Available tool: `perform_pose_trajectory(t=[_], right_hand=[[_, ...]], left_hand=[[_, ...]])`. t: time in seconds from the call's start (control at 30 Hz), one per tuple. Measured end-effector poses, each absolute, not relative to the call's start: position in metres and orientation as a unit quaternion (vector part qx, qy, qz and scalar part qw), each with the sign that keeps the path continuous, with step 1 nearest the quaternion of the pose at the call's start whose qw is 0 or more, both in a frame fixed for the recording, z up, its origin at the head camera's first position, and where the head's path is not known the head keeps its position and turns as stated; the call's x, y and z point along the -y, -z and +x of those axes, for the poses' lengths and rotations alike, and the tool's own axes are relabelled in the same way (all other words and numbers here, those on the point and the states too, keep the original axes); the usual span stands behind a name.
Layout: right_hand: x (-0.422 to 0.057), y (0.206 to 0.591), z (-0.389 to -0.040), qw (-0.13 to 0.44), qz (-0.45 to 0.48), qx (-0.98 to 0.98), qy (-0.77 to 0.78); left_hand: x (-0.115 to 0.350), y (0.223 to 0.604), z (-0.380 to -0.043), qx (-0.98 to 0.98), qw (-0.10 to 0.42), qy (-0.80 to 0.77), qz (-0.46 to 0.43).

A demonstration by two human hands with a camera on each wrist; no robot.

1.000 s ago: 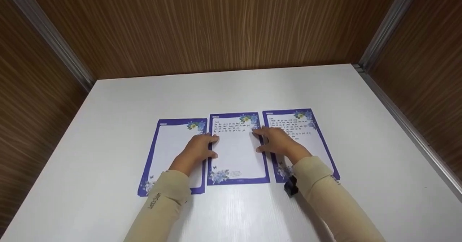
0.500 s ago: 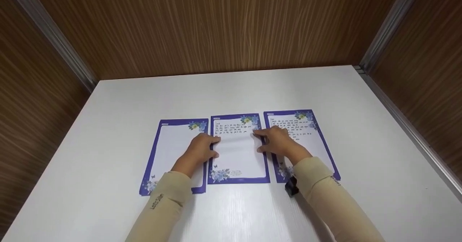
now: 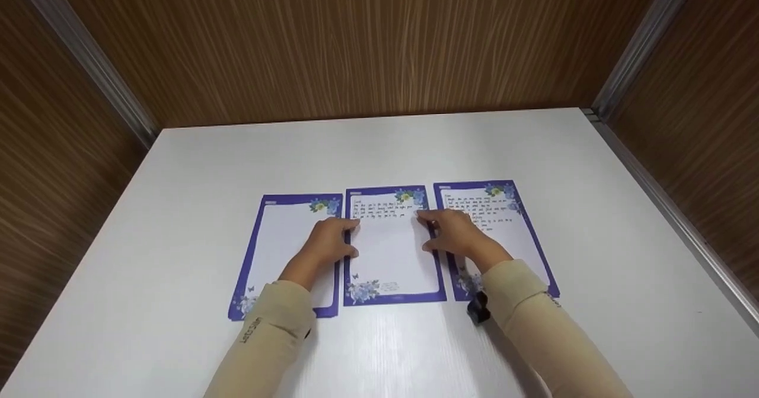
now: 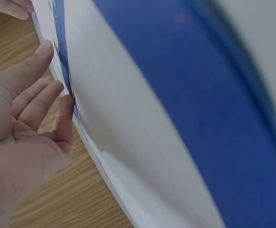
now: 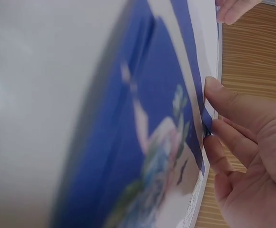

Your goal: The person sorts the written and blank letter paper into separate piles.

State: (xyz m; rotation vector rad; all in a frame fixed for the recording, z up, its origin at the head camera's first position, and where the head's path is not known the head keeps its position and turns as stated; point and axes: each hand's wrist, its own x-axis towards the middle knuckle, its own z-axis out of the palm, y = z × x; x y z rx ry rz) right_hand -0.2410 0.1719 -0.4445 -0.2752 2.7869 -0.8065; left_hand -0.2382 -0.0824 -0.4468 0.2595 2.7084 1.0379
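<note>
Three letter-paper sheets with purple borders and blue flowers lie side by side on the white table. On the middle sheet [image 3: 391, 250], a few handwritten lines run across the top. My left hand [image 3: 325, 244] lies over the inner edge of the left sheet [image 3: 278, 232], its thumb and a finger touching the middle sheet's left side. From the other side, my right hand [image 3: 459, 235] touches the middle sheet's right edge with thumb and finger, while covering part of the written right sheet [image 3: 513, 247]. Both wrist views show the fingertips against the paper.
A small black object [image 3: 478, 308] sits by my right sleeve, at the lower edge of the right sheet. Brown wood-grain panels [image 3: 379, 42] enclose the white table [image 3: 379, 155] at the back and both sides.
The middle sheet has shifted very slightly toward me and to the right. My left fingertips sit a touch farther up its edge; my right hand stays almost where it was.
</note>
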Motion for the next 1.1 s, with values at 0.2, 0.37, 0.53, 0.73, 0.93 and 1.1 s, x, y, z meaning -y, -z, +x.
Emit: perform_pose_trajectory(t=[0.2,0.37,0.53,0.73,0.93,1.1], right_hand=[[-0.172,0.444,-0.24,0.115,-0.071,-0.95,0.282],[-0.173,0.444,-0.24,0.119,-0.058,-0.946,0.295],[-0.173,0.445,-0.24,0.116,-0.059,-0.944,0.304],[-0.173,0.446,-0.241,0.105,-0.065,-0.946,0.3],[-0.172,0.447,-0.241,0.095,-0.053,-0.945,0.31],[-0.173,0.446,-0.24,0.088,-0.038,-0.935,0.342]], left_hand=[[0.086,0.448,-0.242,-0.909,0.104,-0.396,0.076],[0.087,0.446,-0.243,-0.891,0.104,-0.439,0.045],[0.088,0.447,-0.242,-0.865,0.109,-0.49,0.021],[0.093,0.452,-0.245,-0.834,0.109,-0.541,0.004],[0.096,0.452,-0.245,-0.825,0.1,-0.556,-0.003],[0.097,0.449,-0.243,-0.829,0.085,-0.553,0.001]])
